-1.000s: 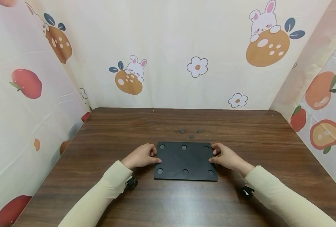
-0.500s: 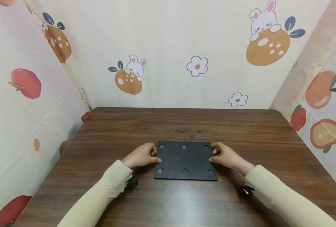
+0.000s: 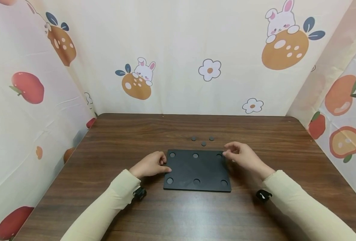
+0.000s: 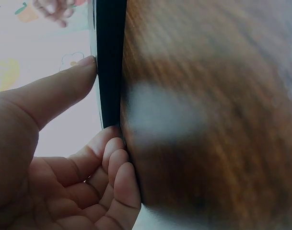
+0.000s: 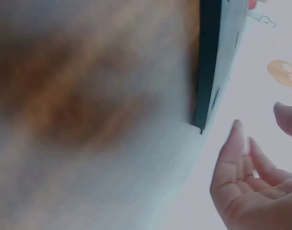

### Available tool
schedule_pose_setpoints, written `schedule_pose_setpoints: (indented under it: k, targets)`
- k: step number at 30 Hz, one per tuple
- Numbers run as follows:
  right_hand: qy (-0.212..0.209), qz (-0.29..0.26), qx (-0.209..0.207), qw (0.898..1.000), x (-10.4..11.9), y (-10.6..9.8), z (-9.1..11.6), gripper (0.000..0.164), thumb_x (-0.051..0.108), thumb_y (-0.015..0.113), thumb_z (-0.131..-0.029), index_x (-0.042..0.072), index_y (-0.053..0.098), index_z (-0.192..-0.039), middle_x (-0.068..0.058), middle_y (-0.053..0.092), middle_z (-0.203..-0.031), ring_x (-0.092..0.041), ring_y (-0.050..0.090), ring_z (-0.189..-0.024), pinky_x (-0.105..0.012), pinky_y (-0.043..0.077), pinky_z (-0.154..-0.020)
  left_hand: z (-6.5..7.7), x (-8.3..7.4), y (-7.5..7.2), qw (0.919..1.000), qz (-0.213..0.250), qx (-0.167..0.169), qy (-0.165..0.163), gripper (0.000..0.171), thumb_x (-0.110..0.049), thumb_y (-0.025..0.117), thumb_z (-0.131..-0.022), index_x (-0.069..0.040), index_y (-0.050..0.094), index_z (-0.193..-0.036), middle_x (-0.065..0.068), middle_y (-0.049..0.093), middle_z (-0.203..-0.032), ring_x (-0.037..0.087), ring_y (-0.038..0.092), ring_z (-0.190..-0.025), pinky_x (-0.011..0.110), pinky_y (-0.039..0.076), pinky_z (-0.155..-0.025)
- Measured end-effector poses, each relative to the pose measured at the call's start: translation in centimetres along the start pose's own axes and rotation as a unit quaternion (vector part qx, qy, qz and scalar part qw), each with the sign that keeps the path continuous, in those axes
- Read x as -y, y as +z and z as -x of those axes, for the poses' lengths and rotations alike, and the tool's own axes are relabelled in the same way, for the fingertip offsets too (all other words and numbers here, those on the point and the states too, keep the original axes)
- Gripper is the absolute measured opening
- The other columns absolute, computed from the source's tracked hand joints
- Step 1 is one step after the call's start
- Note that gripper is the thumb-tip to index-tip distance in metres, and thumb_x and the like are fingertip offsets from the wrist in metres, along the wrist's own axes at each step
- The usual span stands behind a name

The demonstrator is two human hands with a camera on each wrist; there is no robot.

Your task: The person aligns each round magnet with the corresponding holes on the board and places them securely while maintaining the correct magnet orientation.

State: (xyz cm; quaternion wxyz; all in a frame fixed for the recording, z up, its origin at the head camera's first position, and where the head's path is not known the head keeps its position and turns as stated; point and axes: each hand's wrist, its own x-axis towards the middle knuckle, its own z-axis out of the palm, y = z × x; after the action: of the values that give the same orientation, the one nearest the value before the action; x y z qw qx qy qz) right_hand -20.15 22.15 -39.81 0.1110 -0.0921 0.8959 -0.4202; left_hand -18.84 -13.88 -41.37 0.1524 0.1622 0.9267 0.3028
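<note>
A flat black rectangular board with several round recesses along its near and far sides lies on the table. My left hand pinches its left edge: in the left wrist view the thumb lies on the top face and the curled fingers meet the side. Above the board's far right corner hovers my right hand, thumb and fingers apart. The right wrist view shows that hand away from the board, holding nothing. Beyond the board are three small dark discs.
The brown wood-grain table has rounded far corners. A curtain printed with rabbits, fruit and flowers closes off the back and both sides. Small black devices sit at both wrists.
My right hand has let go of the board's right edge and risen a little, toward the far side. The left hand, the board and the discs stay in place.
</note>
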Motion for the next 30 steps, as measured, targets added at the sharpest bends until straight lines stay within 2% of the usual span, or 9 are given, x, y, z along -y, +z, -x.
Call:
schedule_pose_setpoints:
  k: [6, 11, 16, 30]
  targets:
    - [-0.048, 0.013, -0.059, 0.997, 0.7, -0.6, -1.3, 0.046, 0.044, 0.06, -0.086, 0.012, 0.057, -0.118, -0.005, 0.062, -0.103, -0.02, 0.058, -0.088, -0.032, 0.048, -0.071, 0.1, 0.1, 0.0, 1.0, 0.004, 0.003, -0.006, 0.035, -0.033, 0.074, -0.077, -0.008, 0.053, -0.088, 0.003, 0.05, -0.08, 0.014, 0.045, -0.066, 0.028, 0.037, -0.059]
    - [-0.075, 0.016, -0.083, 0.994, 1.0, -0.9, -2.8, 0.041, 0.041, 0.059, -0.088, 0.013, 0.057, -0.117, -0.005, 0.062, -0.104, -0.02, 0.057, -0.086, -0.034, 0.048, -0.07, 0.0, 0.1, 0.0, 0.9999, 0.008, 0.005, -0.004, 0.035, -0.033, 0.074, -0.077, -0.007, 0.053, -0.089, 0.004, 0.05, -0.08, 0.014, 0.045, -0.065, 0.029, 0.037, -0.06]
    - [-0.082, 0.026, -0.085, 0.993, 1.2, -0.9, -4.2, 0.043, 0.041, 0.059, -0.088, 0.012, 0.055, -0.12, -0.005, 0.061, -0.102, -0.02, 0.057, -0.087, -0.033, 0.048, -0.069, 0.1, 0.0, 0.0, 0.9999, 0.011, 0.007, -0.006, 0.035, -0.033, 0.074, -0.077, -0.007, 0.054, -0.089, 0.003, 0.05, -0.08, 0.014, 0.045, -0.065, 0.029, 0.038, -0.061]
    - [-0.06, 0.019, -0.054, 0.997, 1.3, 0.0, -7.1, 0.041, 0.035, 0.06, -0.088, 0.013, 0.053, -0.123, -0.006, 0.059, -0.102, -0.024, 0.056, -0.093, -0.039, 0.046, -0.078, 0.2, -0.2, -0.1, 0.9998, 0.012, 0.009, -0.012, 0.036, -0.033, 0.075, -0.076, -0.008, 0.053, -0.091, 0.006, 0.052, -0.086, 0.015, 0.046, -0.069, 0.029, 0.038, -0.064]
